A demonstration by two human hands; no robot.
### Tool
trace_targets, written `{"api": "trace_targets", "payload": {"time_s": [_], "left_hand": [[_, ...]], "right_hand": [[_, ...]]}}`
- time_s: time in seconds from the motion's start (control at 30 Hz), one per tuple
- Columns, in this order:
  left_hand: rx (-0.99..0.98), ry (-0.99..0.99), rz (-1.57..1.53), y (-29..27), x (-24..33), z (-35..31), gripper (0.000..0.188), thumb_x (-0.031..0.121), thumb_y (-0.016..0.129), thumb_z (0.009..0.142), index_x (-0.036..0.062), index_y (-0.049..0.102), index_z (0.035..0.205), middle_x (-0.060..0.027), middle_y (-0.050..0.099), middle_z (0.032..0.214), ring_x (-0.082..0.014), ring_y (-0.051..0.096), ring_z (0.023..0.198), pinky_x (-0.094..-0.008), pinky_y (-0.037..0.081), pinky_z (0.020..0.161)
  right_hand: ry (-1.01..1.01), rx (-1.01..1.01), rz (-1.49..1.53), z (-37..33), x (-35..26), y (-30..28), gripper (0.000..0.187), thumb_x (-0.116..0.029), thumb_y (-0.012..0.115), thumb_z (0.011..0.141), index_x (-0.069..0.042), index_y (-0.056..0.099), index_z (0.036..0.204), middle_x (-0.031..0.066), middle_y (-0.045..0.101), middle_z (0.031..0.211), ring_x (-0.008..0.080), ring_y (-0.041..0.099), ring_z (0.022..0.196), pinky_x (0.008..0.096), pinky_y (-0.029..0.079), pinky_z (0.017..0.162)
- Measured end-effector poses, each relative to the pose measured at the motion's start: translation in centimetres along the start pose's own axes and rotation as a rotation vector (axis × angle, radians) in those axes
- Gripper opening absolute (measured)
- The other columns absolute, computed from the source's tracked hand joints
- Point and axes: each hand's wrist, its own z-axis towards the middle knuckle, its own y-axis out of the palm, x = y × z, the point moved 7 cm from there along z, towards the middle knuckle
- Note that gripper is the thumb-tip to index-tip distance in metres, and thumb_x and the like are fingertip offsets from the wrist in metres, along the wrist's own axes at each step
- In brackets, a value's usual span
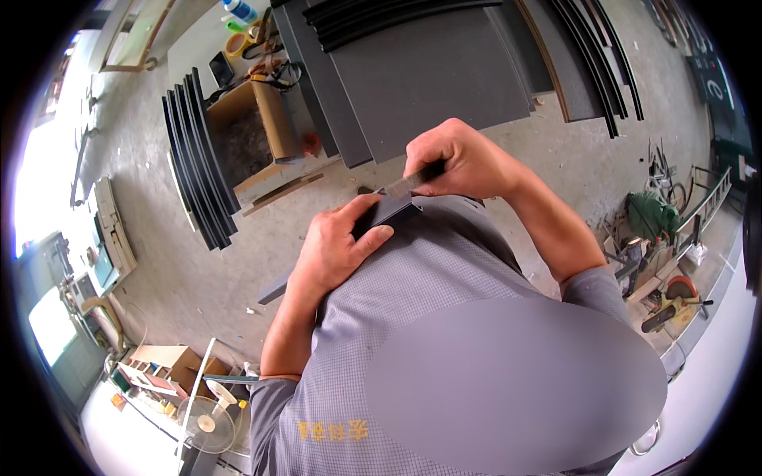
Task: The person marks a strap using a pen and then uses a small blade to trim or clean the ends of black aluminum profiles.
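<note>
My left hand (325, 246) is closed around a dark grey profile strip (394, 214), thumb along its upper side. The strip runs slantwise in front of my body, and a lower piece of it shows past my left wrist. My right hand (464, 163) grips a flat grey tool (403, 187) that looks like a file. Its flat face lies against or just over the strip's end; whether they touch I cannot tell. My right fingers cover the rest of the tool.
Large dark grey panels (432, 79) lie ahead, with black strips (405, 17) on top. More black strips (197, 159) rest at the left beside an open cardboard box (275, 119). A yellow tape roll (236, 45) and dark phone (221, 70) sit behind it. A fan (206, 424) stands lower left.
</note>
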Motion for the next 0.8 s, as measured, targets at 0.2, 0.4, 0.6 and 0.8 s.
{"api": "trace_targets", "payload": {"time_s": [0.2, 0.4, 0.6, 0.8], "left_hand": [[0.071, 0.004, 0.031, 0.5, -0.5, -0.3, 0.052, 0.037, 0.079, 0.094, 0.0039, 0.069, 0.133, -0.0243, 0.077, 0.105, -0.0398, 0.075, 0.096, -0.0434, 0.058, 0.088], [0.161, -0.084, -0.166, -0.1, -2.0, -0.5, 0.051, 0.034, 0.077, 0.096, 0.0024, 0.067, 0.134, -0.0217, 0.076, 0.101, -0.0311, 0.075, 0.092, -0.0389, 0.057, 0.087], [0.217, -0.089, -0.107, -0.6, -1.3, -0.9, 0.048, 0.032, 0.074, 0.098, 0.0006, 0.067, 0.134, -0.0215, 0.075, 0.105, -0.0284, 0.074, 0.092, -0.0385, 0.057, 0.088], [0.806, 0.379, -0.571, -13.3, -5.4, -5.8, 0.055, 0.052, 0.055, 0.107, 0.0052, 0.061, 0.136, -0.0032, 0.064, 0.1, -0.0124, 0.054, 0.077, -0.0271, 0.042, 0.064]], "right_hand": [[-0.032, -0.086, -0.118, -1.0, -2.4, 0.0, 0.029, 0.005, 0.079, 0.075, -0.004, 0.08, 0.102, 0.0086, 0.078, 0.094, 0.0239, 0.072, 0.083, 0.035, 0.055, 0.075], [-0.027, -0.066, 0.037, -3.1, -2.9, 0.3, 0.041, 0.001, 0.08, 0.083, -0.008, 0.081, 0.124, 0.0065, 0.074, 0.088, 0.0152, 0.063, 0.077, 0.0296, 0.052, 0.073], [0.274, 0.019, -0.052, -3.7, -2.1, 2.6, 0.055, -0.008, 0.081, 0.089, -0.004, 0.069, 0.142, 0.0048, 0.067, 0.085, 0.0135, 0.054, 0.072, 0.0306, 0.05, 0.071], [0.165, 0.252, 0.089, -5.9, -0.5, -0.6, 0.042, -0.003, 0.081, 0.091, -0.005, 0.075, 0.132, -0.0056, 0.062, 0.081, 0.0048, 0.051, 0.073, 0.022, 0.044, 0.066]]}}
